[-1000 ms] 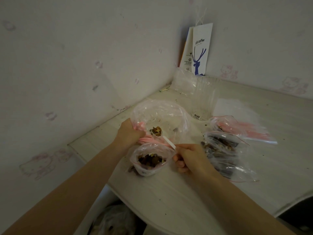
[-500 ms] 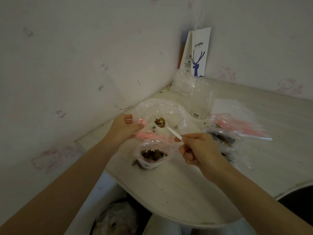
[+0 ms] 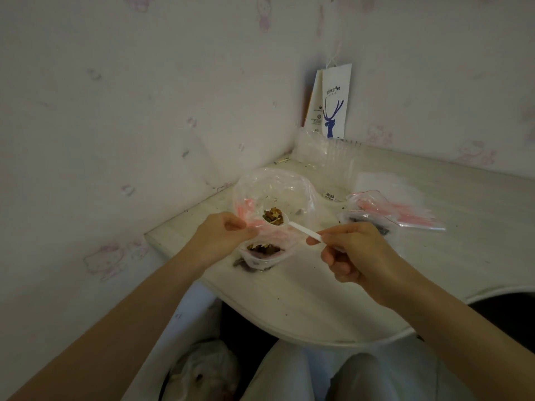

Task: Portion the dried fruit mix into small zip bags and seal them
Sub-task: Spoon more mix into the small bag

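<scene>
Pinching the white spoon (image 3: 292, 225) by its handle, the right hand (image 3: 351, 250) is holding a heaped scoop of dried fruit mix (image 3: 272, 215) level above the small zip bag (image 3: 262, 253) sitting part-filled on the desk (image 3: 304, 299). Left hand (image 3: 221, 235) is gripping that bag's pink rim. Behind, the large clear bag (image 3: 275, 189) is standing open; more zip bags (image 3: 396, 211) are lying to the right.

At frame centre, the right hand (image 3: 356, 253) pinches the handle of a white plastic spoon (image 3: 292, 225) heaped with brown dried fruit mix (image 3: 272, 215), held above a small clear zip bag (image 3: 262, 254) partly filled with mix on the pale worktop (image 3: 318, 308). The left hand (image 3: 223, 235) pinches the bag's pink-striped rim.
</scene>
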